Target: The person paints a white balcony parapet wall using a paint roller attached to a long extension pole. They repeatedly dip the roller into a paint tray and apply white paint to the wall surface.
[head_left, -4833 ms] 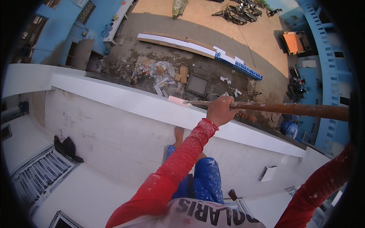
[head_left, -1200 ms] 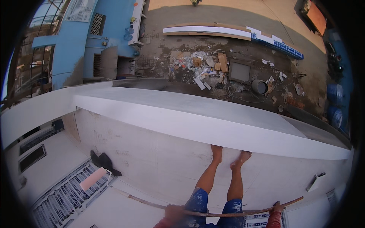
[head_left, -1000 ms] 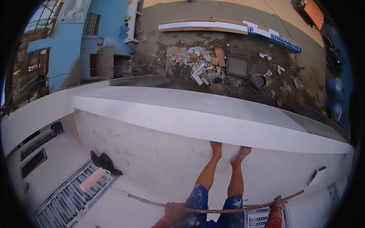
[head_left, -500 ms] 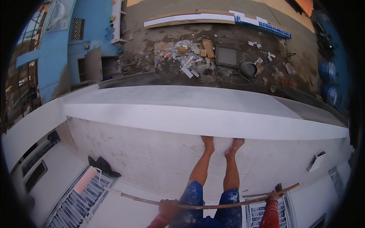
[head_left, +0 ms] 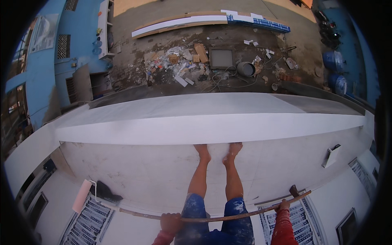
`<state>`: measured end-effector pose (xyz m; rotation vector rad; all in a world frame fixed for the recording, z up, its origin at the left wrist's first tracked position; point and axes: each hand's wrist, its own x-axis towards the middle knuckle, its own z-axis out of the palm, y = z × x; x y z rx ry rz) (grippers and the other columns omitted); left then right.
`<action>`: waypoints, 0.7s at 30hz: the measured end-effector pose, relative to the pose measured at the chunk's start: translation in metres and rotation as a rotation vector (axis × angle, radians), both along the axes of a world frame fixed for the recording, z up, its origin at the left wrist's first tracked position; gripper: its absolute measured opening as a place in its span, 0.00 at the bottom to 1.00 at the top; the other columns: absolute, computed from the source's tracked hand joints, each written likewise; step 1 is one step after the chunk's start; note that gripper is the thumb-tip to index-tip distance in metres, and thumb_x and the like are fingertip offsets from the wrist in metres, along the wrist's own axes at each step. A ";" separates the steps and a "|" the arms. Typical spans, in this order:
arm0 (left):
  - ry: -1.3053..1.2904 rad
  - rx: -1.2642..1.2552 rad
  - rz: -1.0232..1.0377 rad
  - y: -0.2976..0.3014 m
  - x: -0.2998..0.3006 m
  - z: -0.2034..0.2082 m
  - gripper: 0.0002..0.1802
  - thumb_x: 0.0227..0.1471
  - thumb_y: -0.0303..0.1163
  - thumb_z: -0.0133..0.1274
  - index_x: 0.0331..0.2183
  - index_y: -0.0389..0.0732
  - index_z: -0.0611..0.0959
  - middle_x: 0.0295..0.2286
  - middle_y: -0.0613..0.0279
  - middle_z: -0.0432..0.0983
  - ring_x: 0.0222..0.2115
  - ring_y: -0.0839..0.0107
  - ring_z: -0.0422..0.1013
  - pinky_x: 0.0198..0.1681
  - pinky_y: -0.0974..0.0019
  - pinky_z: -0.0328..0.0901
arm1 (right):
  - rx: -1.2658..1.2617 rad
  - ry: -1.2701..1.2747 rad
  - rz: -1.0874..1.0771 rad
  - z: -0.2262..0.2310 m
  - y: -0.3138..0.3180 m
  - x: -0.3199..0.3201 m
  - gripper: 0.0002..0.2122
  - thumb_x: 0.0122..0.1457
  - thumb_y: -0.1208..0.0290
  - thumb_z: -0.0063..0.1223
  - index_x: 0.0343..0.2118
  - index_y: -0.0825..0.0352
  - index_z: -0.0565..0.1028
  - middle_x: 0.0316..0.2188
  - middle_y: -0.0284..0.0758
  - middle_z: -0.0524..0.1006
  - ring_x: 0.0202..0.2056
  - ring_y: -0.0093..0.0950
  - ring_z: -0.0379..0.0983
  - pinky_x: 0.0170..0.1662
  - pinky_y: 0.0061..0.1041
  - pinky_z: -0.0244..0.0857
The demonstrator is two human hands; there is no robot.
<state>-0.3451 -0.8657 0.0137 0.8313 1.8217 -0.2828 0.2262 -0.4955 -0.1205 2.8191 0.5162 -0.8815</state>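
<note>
Across my lap runs a long, slightly bent wooden pole (head_left: 232,218) with a paint roller (head_left: 82,196) fixed at its left end. The roller's sleeve is pale pink on a white wire frame. My left hand (head_left: 171,223) is wrapped round the pole near the middle. Further right, my right hand (head_left: 282,205) grips it close to its bare end. The roller sleeve lies in front of a window pane covered in printed film (head_left: 87,222), beside a black bag-like thing (head_left: 102,191). Whether the sleeve touches anything, I cannot tell.
My bare feet (head_left: 232,150) are against a white ledge (head_left: 212,126). Beyond it, lower down, are a rubbish heap (head_left: 175,63), a grey bucket (head_left: 246,69) and long boards (head_left: 179,25). A small white box-like thing (head_left: 331,156) is at right.
The view has shifted, so the ledge and yard appear further left. My hands, pole and roller appear slightly left too; both hands keep their grip.
</note>
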 end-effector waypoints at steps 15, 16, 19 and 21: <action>0.092 0.291 -0.024 0.109 -0.034 0.013 0.12 0.41 0.45 0.61 0.19 0.48 0.81 0.17 0.63 0.77 0.18 0.63 0.73 0.25 0.58 0.64 | 0.793 1.031 -0.412 0.068 0.071 -0.059 0.09 0.65 0.61 0.48 0.32 0.60 0.72 0.24 0.26 0.72 0.25 0.19 0.70 0.30 0.27 0.73; 0.097 0.330 -0.013 0.123 -0.046 0.017 0.11 0.40 0.44 0.62 0.20 0.48 0.81 0.17 0.63 0.77 0.19 0.63 0.73 0.25 0.58 0.64 | 0.865 1.166 -0.401 0.084 0.092 -0.080 0.09 0.66 0.61 0.47 0.32 0.60 0.71 0.23 0.25 0.71 0.24 0.18 0.69 0.30 0.27 0.73; 0.140 0.543 0.012 0.163 -0.094 0.031 0.11 0.36 0.42 0.64 0.17 0.48 0.81 0.14 0.64 0.74 0.14 0.64 0.70 0.21 0.61 0.64 | 0.931 1.625 -0.364 0.159 0.168 -0.153 0.09 0.65 0.64 0.49 0.33 0.63 0.68 0.23 0.25 0.69 0.24 0.18 0.67 0.31 0.26 0.70; 0.175 0.687 0.006 0.184 -0.128 0.041 0.12 0.35 0.41 0.64 0.16 0.46 0.81 0.12 0.64 0.72 0.12 0.64 0.69 0.17 0.62 0.63 | 1.005 1.872 -0.287 0.239 0.215 -0.203 0.09 0.63 0.69 0.51 0.29 0.63 0.64 0.21 0.25 0.66 0.23 0.18 0.64 0.31 0.22 0.67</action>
